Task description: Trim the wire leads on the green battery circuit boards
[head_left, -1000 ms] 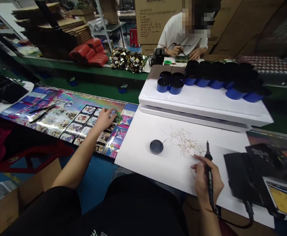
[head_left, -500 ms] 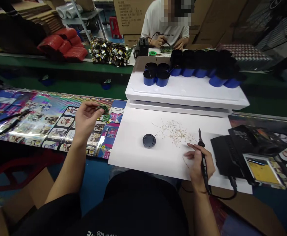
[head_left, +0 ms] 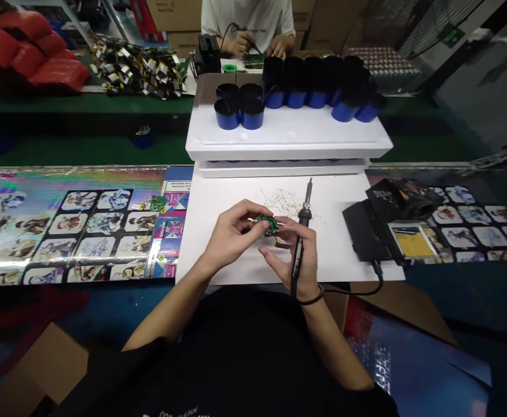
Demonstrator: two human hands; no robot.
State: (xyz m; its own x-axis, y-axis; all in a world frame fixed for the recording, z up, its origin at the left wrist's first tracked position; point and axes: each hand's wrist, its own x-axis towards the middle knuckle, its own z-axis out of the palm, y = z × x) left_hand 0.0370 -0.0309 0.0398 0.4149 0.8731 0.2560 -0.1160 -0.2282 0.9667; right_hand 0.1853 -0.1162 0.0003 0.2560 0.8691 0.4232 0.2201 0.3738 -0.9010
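In the head view my left hand (head_left: 234,234) pinches a small round green circuit board (head_left: 269,223) between thumb and fingers, above the white work surface. My right hand (head_left: 299,255) grips a soldering iron (head_left: 298,258), its metal tip pointing up and away from me. The fingertips of that hand are beside the board; whether they touch it I cannot tell. A small yellowish part hangs just below the board. Behind my hands lie scattered wire clippings (head_left: 279,200). Another green circuit board (head_left: 157,202) rests on the printed sheet to the left. The dark round cap is hidden.
Blue-sided black cups (head_left: 252,114) stand on a white foam tray (head_left: 288,139) at the back. A black soldering station (head_left: 364,231) sits on the right. Across the bench, a person (head_left: 247,29) works; red bundles (head_left: 23,52) and a heap of wired parts (head_left: 136,66) lie left.
My left hand has brought a circuit board from the left to the middle. The right hand, still holding the soldering iron, has come in beside it. The camera view has shifted.
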